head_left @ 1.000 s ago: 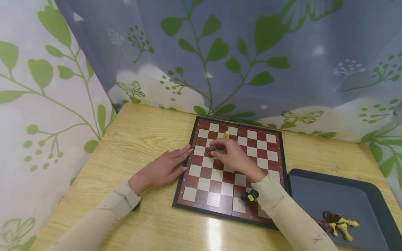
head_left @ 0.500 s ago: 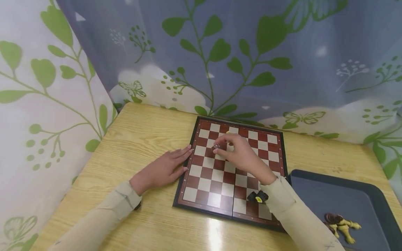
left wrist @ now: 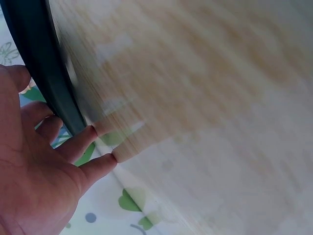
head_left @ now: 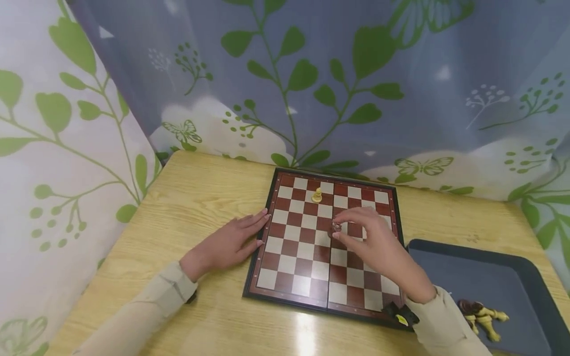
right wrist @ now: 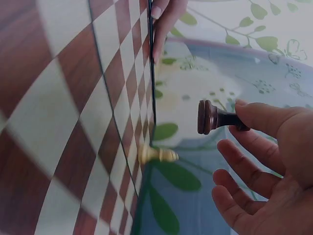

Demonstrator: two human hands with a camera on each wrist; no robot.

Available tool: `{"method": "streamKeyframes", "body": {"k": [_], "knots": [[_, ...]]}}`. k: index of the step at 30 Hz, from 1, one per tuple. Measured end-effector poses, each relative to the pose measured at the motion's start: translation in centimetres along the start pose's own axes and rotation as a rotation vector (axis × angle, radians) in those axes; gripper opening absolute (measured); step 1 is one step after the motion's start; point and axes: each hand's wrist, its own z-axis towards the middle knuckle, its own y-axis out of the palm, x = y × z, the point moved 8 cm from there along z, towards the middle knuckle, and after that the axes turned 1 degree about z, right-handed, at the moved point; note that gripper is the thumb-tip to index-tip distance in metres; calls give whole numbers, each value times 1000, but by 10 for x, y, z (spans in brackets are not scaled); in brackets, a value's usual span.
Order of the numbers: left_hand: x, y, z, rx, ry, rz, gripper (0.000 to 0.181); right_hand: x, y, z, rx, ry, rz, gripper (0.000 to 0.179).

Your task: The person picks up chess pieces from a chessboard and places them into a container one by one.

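Note:
Between thumb and index finger, my right hand [head_left: 383,249] pinches a dark brown chess piece [head_left: 336,228] by its top, over the middle of the chessboard [head_left: 304,267]. In the right wrist view the round base of this brown chess piece [right wrist: 207,117] points toward the board and is apart from it; its top is hidden by the fingertips. One pale yellow chess piece [head_left: 316,196] stands upright near the board's far side. My left hand [head_left: 224,244] lies on the table, its straight fingers touching the board's left edge [left wrist: 46,63].
A dark grey tray [head_left: 467,267] stands at the right beside the board, with several brown and yellow chess pieces [head_left: 487,319] lying in it. Leaf-printed cloth [head_left: 334,99] hangs behind and to the left of the wooden table [head_left: 200,188].
Holding the brown chess piece, my right hand has moved right and nearer, from the board's left half to its middle fold. The yellow piece is in full view again. My left hand stays put.

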Motion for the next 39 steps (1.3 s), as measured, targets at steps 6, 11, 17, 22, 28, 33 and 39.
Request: {"method": "streamKeyframes", "body": {"k": [6,11,17,22,28,33,39], "knots": [[1,0,0,10,6,-4,62,6,-28,-37,108,-2,-81,27],[0,1,1,6,-2,5,62,5,-44,-72,175,40,-141,28],[0,1,-1,5,1,1,62,15,-53,-110,262,93,-183,32],[1,-1,-1,13,8,3,62,39,-66,-143,395,172,-203,32],[0,-3,-2,23,14,0,63,74,-81,-184,531,440,-248,24],[1,-2,-2,22,15,-8,63,88,-92,-215,649,437,-257,26],[3,-2,-1,14,29,-6,62,101,-98,-239,638,436,-307,25]]}}
